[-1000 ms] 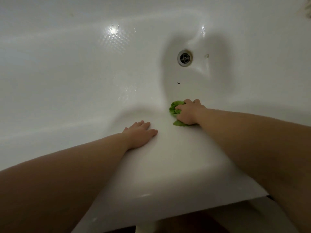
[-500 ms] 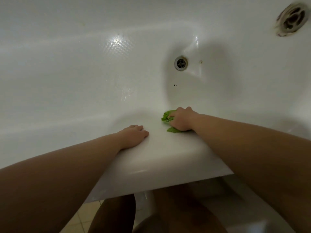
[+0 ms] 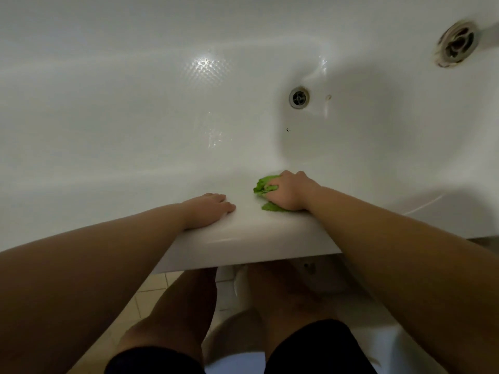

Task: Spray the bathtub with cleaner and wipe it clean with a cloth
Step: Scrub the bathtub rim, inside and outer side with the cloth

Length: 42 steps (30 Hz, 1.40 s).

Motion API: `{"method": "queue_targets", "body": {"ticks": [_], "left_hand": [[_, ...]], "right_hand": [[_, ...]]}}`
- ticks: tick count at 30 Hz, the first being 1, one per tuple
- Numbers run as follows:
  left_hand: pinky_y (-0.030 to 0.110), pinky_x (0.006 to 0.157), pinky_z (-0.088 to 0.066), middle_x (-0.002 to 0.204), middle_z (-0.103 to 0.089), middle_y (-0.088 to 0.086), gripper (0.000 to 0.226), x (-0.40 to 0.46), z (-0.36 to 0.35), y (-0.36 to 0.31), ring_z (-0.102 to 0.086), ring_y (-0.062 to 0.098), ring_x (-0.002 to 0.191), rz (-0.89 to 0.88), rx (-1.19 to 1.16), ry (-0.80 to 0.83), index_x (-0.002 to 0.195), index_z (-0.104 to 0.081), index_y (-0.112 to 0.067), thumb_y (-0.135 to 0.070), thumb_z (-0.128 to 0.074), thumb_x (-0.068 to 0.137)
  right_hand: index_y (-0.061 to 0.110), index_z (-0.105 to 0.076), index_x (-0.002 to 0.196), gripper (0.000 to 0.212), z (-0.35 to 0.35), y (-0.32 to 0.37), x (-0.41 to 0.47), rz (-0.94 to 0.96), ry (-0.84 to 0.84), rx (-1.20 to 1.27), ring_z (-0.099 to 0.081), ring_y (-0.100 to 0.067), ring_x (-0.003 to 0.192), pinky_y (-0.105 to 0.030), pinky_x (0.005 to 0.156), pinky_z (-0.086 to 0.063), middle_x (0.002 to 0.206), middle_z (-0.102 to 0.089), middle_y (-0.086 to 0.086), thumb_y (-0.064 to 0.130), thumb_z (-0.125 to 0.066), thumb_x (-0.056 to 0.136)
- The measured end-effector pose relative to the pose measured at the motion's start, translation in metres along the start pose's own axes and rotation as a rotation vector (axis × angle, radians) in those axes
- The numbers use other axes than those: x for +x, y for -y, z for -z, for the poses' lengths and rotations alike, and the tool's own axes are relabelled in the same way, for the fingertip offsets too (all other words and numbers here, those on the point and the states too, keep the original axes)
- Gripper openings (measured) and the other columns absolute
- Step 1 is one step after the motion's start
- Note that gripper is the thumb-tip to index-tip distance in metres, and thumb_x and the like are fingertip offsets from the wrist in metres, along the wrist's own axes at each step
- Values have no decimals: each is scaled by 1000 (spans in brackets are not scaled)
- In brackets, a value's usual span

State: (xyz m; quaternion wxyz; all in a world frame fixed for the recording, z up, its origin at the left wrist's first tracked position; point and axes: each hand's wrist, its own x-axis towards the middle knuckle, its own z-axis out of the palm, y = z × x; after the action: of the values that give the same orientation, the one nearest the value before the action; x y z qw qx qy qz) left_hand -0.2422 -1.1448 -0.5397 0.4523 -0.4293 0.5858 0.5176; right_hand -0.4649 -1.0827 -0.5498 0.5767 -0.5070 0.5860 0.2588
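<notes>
The white bathtub (image 3: 135, 136) fills the upper view, its near rim running across the middle. My right hand (image 3: 290, 191) grips a bunched green cloth (image 3: 266, 188) and presses it on the inner edge of the near rim. My left hand (image 3: 209, 210) lies flat on the rim just left of the cloth, fingers straight, holding nothing. No spray bottle is in view.
The drain (image 3: 299, 97) sits in the tub floor beyond my right hand, with a small dark speck (image 3: 288, 129) near it. An overflow fitting (image 3: 457, 44) is on the far right wall. My knees (image 3: 189, 306) and tiled floor (image 3: 151, 290) show below the rim.
The view has pulled back and tilted down, so the rim's outer edge, my legs and the overflow fitting now show. My right hand has shifted the cloth slightly along the rim toward my left hand.
</notes>
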Motion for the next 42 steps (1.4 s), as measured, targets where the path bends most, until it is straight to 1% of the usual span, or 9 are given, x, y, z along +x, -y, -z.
{"method": "queue_targets", "body": {"ticks": [5,8,14,19,21,26,33,39,42], "left_hand": [[36,120,-21,167,-29,7,57,-18,2,14,-28,26,152,11,0,-17,157,-38,-19,-48,-39,108],[37,118,-24,165,-32,6,56,-28,2,26,-33,27,149,14,-12,-24,154,-43,-20,-50,-38,108],[38,122,-18,169,-23,1,63,-27,5,38,-25,25,154,34,-30,-30,160,-33,-25,-55,-40,105],[30,119,-18,169,-24,8,53,-16,9,41,-21,24,155,-37,55,9,159,-34,-15,-38,-33,112],[29,121,-13,171,-18,4,53,-10,10,48,-16,21,156,-45,49,9,161,-29,-18,-38,-32,112],[21,114,-15,171,-17,6,51,4,14,70,-14,21,157,-84,70,4,161,-28,-14,-32,-29,114],[30,123,-9,171,-16,4,59,31,21,108,-12,19,158,-46,38,14,163,-24,-21,-45,-34,110],[39,125,-10,171,-14,6,56,57,23,124,-11,21,158,-44,61,33,161,-28,-23,-45,-33,110],[49,127,-8,173,-7,3,65,69,24,131,-5,21,159,-34,79,28,164,-18,-28,-55,-31,107]], "right_hand": [[44,-61,136,55,-10,14,-36,214,-67,201,-51,-28,123,-44,111,-39,141,-52,0,65,-51,85],[44,-59,139,68,-4,-2,-42,95,-54,250,-45,-25,133,-45,115,-35,149,-45,6,61,-53,73],[34,-38,157,59,-2,46,-14,-50,-6,74,-30,-39,144,-44,118,-27,162,-31,-7,54,-42,102],[47,-59,138,55,-11,60,-39,140,-60,226,-42,-28,134,-43,115,-34,152,-43,4,62,-54,85],[46,-61,136,60,-9,49,-39,93,-57,250,-44,-26,133,-43,115,-36,151,-44,4,64,-53,79],[42,-44,151,54,-10,61,12,-120,-35,119,-33,-38,141,-49,117,-31,159,-34,-5,59,-45,99],[48,-56,139,62,-18,86,-1,62,-20,230,-39,-26,137,-46,117,-32,154,-40,6,66,-50,81],[39,-35,157,57,-21,87,72,-143,6,52,-28,-37,144,-45,119,-26,161,-29,-7,57,-37,102],[45,-39,152,54,-29,101,83,-63,-4,79,-28,-36,144,-47,119,-27,161,-29,-1,59,-40,100]]}}
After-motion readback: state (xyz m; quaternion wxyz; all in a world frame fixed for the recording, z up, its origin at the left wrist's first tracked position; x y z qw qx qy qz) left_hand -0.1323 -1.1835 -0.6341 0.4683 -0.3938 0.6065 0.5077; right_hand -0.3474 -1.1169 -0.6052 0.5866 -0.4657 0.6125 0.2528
